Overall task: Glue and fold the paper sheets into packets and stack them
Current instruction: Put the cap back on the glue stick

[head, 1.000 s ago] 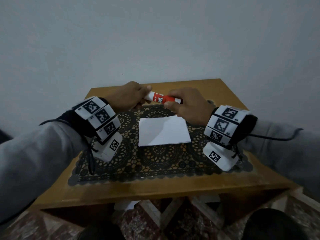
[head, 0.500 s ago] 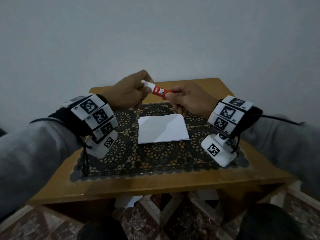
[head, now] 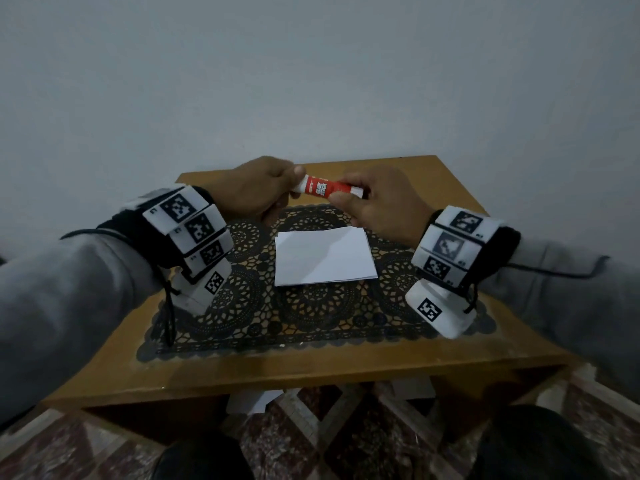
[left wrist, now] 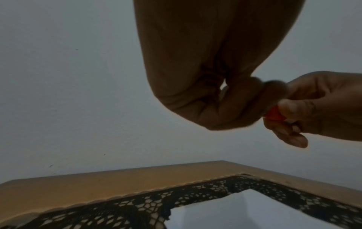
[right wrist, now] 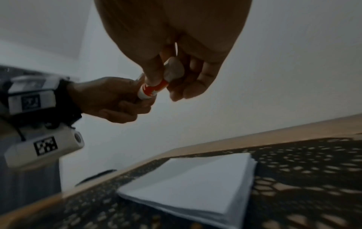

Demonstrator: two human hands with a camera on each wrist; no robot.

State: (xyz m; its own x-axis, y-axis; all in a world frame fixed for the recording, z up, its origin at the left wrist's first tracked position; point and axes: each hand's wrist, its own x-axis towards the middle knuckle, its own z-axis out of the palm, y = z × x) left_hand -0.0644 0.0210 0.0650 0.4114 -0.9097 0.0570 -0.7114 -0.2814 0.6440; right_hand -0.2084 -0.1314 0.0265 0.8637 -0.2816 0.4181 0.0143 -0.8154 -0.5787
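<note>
A red and white glue stick is held level in the air between both hands, above the far side of the table. My left hand grips its left end, the cap end hidden inside the fingers. My right hand pinches the red body and right end between thumb and fingers. In the left wrist view only a sliver of red glue stick shows. A stack of white paper sheets lies flat on the black lace mat, below the hands; its layered edge shows in the right wrist view.
The small wooden table stands against a plain grey wall. Some white paper lies on a lower level under the table's front edge. Patterned floor and my knees are below.
Both hands lifted the glue stick higher off the table, then levelled it; the hands have drawn slightly apart along it. The paper stack has not moved.
</note>
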